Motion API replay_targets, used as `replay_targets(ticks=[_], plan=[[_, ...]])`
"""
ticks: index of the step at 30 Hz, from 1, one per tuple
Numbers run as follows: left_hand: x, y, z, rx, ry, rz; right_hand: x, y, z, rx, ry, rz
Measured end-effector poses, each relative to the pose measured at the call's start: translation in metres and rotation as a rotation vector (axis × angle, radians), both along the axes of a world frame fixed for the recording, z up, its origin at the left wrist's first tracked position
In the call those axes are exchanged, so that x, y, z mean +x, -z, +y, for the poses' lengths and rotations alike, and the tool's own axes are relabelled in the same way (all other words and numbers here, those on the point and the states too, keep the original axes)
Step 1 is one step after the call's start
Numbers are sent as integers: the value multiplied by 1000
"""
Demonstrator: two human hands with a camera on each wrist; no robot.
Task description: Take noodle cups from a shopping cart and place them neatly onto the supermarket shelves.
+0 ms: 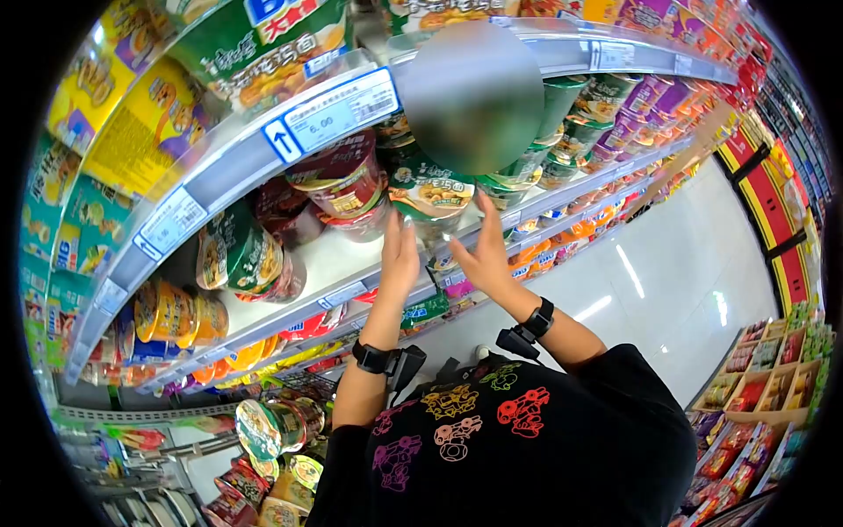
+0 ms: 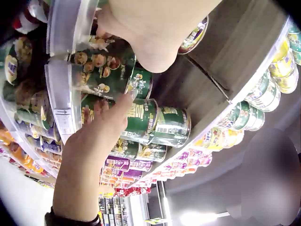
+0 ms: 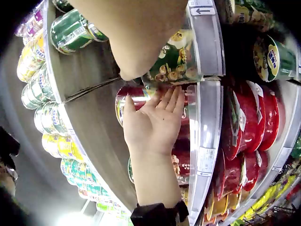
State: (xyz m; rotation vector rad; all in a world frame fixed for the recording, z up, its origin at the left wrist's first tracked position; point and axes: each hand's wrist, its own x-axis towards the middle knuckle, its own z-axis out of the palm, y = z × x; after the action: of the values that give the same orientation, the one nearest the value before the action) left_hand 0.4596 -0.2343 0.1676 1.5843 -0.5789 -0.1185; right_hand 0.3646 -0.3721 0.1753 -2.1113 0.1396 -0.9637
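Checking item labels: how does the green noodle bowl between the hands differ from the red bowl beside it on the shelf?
The green noodle bowl has a green wrap; the red bowl a red one. The green noodle bowl sits between the left hand and right hand, fingers straight; the red bowl lies outside them. Both share one shelf.

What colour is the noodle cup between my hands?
The noodle cup is dark green with food pictures; the left wrist view shows it best.

Black short-sleeved T-shirt (image 1: 571,457) with mushroom outlines in yellow, red, pink and purple, black left wristband (image 1: 373,357) and right wristband (image 1: 537,319) with camera mounts
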Motion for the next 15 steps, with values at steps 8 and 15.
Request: replay_targets(ticks=[8, 15], plan=[[-11, -32, -14, -55, 32, -131, 15, -6, -11, -11, -101, -8], [-40, -63, 6, 18, -4, -533, -7, -20, -3, 80, -130, -138]])
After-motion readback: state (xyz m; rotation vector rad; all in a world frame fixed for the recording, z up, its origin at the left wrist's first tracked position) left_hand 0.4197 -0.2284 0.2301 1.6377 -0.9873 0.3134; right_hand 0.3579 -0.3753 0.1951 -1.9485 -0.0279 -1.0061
